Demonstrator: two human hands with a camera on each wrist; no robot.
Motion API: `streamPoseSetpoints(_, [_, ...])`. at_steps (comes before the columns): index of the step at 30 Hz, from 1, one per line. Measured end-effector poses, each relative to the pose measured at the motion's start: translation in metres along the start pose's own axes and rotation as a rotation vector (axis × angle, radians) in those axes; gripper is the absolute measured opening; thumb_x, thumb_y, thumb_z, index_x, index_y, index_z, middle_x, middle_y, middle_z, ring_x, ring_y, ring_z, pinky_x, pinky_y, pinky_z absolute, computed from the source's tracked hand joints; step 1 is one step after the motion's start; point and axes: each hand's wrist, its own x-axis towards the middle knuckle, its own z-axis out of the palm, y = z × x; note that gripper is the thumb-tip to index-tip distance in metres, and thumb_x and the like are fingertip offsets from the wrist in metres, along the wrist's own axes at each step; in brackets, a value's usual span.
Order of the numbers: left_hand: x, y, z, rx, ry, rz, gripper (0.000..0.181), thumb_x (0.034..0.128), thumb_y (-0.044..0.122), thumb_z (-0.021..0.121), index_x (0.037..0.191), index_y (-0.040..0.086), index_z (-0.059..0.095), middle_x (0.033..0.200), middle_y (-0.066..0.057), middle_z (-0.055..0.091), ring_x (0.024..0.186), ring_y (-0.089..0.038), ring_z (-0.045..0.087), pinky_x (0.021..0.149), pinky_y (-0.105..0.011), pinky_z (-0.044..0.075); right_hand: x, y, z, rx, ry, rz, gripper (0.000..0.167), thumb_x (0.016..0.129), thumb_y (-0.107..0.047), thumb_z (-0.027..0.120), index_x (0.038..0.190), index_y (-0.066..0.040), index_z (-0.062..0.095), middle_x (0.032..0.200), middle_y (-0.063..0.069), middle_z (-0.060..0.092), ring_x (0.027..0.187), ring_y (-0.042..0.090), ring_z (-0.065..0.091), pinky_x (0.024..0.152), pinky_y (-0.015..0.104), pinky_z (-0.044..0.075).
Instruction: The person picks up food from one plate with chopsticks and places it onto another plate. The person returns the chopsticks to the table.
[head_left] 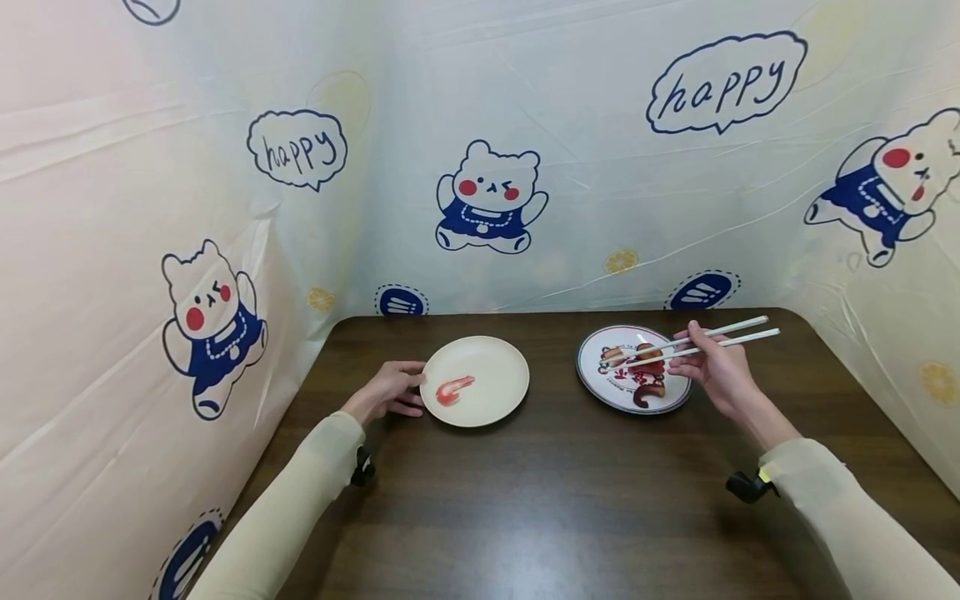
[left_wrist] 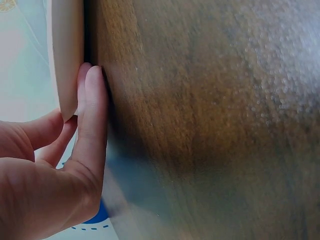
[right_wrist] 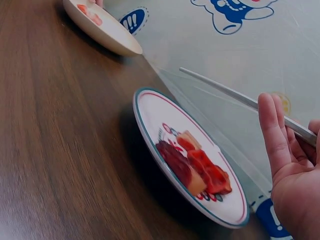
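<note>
At the rim of a cream plate [head_left: 491,392], my left hand [head_left: 390,389] has its thumb on the edge and its fingers beneath, as the left wrist view shows with the plate [left_wrist: 68,55] and hand [left_wrist: 65,160]. One pink shrimp [head_left: 453,389] lies on this plate. My right hand [head_left: 716,371] holds a pair of white chopsticks [head_left: 726,337], tips over the left part of a patterned plate [head_left: 600,390]. That plate carries a pale-and-red piece [right_wrist: 189,141], a red piece [right_wrist: 210,172] and a dark curved piece [head_left: 648,392]. Whether the tips touch food I cannot tell.
Both plates stand near the back of a dark wooden table [head_left: 510,508], with a gap between them. A printed curtain [head_left: 585,183] hangs behind the table and at both sides. Black wrist devices sit at the left cuff [head_left: 363,467] and right cuff [head_left: 747,487].
</note>
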Motion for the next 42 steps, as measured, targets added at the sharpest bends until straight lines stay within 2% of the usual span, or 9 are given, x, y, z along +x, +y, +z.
streamPoseSetpoints(11, [0.001,-0.001,0.000,-0.002,0.006,-0.006,0.050,0.1105,0.015,0.056,0.159,0.009,0.045,0.132,-0.023,0.058,0.082,-0.026,0.071,0.076,-0.043,0.066,-0.004,-0.007,-0.016,0.008,-0.022,-0.024,0.036,0.112,-0.020,0.050,0.100,0.001,0.076,0.081,0.012,0.076,0.068,0.022,0.076,0.066,0.036,0.066])
streamPoseSetpoints(18, [0.001,0.002,0.000,0.006,0.003,-0.005,0.050,0.1108,0.015,0.056,0.160,0.010,0.045,0.131,-0.023,0.058,0.081,-0.026,0.072,0.076,-0.043,0.066,-0.006,-0.015,-0.024,-0.028,0.020,-0.019,0.037,0.112,-0.023,0.053,0.098,0.001,0.078,0.081,0.013,0.076,0.065,0.022,0.075,0.065,0.036,0.066])
streamPoseSetpoints(32, [-0.001,0.000,0.000,-0.011,-0.010,-0.007,0.051,0.1106,0.013,0.055,0.160,0.009,0.044,0.129,-0.022,0.060,0.080,-0.025,0.072,0.075,-0.044,0.066,-0.013,-0.015,-0.045,-0.060,0.078,-0.043,0.037,0.111,-0.021,0.054,0.093,0.001,0.077,0.076,0.012,0.074,0.061,0.021,0.074,0.060,0.036,0.065])
streamPoseSetpoints(42, [0.000,0.000,0.000,-0.014,-0.010,-0.005,0.051,0.1104,0.014,0.056,0.159,0.009,0.045,0.132,-0.023,0.059,0.081,-0.026,0.072,0.076,-0.044,0.066,-0.016,-0.017,-0.055,-0.115,0.080,-0.046,0.034,0.111,-0.020,0.055,0.094,0.000,0.077,0.077,0.012,0.074,0.062,0.022,0.074,0.060,0.036,0.065])
